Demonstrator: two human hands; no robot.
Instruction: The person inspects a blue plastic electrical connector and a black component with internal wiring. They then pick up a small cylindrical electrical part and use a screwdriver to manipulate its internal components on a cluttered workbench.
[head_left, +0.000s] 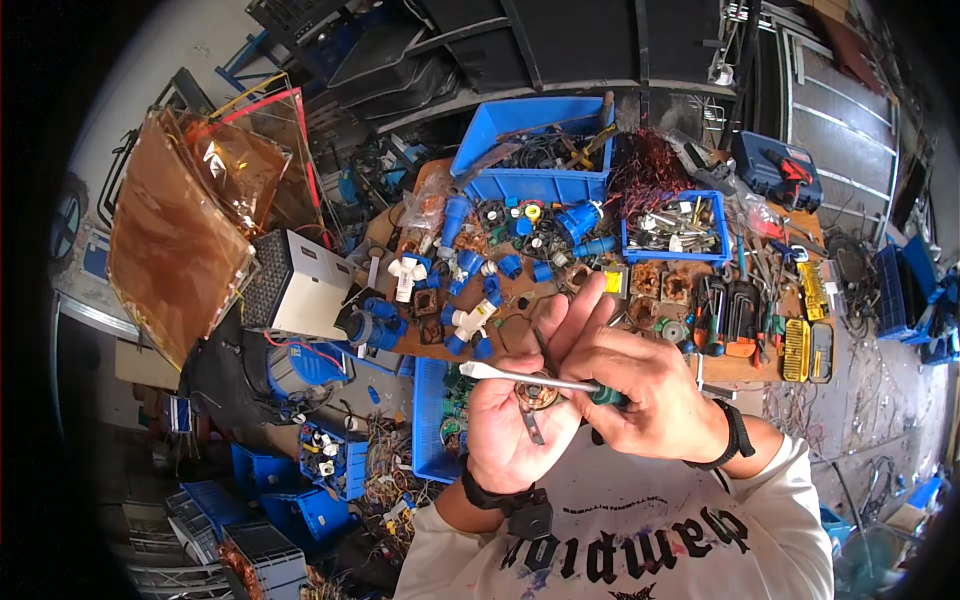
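Note:
My left hand (498,440) is turned palm up, its fingers stretched toward the table. A small round copper-coloured part with dark metal strips (538,396) lies in that palm, partly covered by a screwdriver. My right hand (650,395) is closed round the green handle of this flat-bladed screwdriver (535,378). Its shaft crosses over the round part, with the tip pointing left above the base of my left thumb. Whether the shaft touches the part I cannot tell.
Beyond my hands, a wooden table (745,370) carries blue and white plug connectors (470,320), a large blue bin (535,185), a small blue basket of metal pieces (676,228), and hand tools (740,310). A blue crate (430,420) stands below its near edge.

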